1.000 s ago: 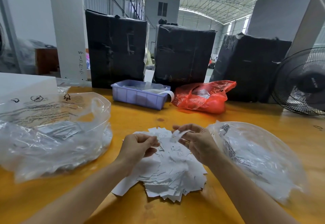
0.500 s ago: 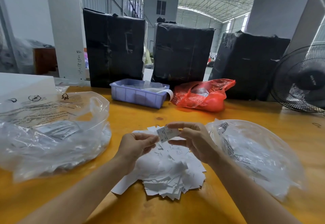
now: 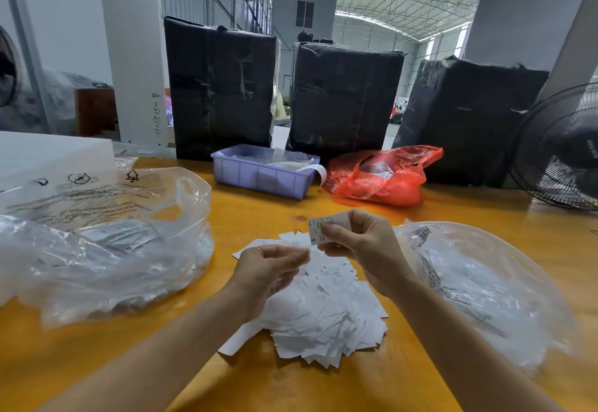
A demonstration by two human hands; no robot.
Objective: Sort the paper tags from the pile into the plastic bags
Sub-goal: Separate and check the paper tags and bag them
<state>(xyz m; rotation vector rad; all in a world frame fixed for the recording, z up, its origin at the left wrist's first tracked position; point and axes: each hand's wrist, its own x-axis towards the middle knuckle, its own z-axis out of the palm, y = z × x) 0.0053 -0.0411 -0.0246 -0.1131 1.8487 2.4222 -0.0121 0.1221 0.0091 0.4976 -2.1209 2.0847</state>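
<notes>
Warehouse hall behind, orange wooden table (image 3: 246, 207) in front. Left of the heap of white paper tags (image 3: 326, 314) slumps a large crumpled clear plastic bag (image 3: 97, 250); right of the heap lies another rounded clear plastic bag (image 3: 485, 282). Above the heap the right hand (image 3: 362, 246) pinches one small printed white tag (image 3: 318, 230) — thumb and forefinger closed on it. Beside it the left hand (image 3: 268, 269) hovers with fingers loosely curled, holding nothing.

Tag pile (image 3: 326, 311) between 2 bags, left (image 3: 106, 243) and right (image 3: 485, 285), bin (image 3: 262, 175) behind (on table (image 3: 323, 385))
</notes>
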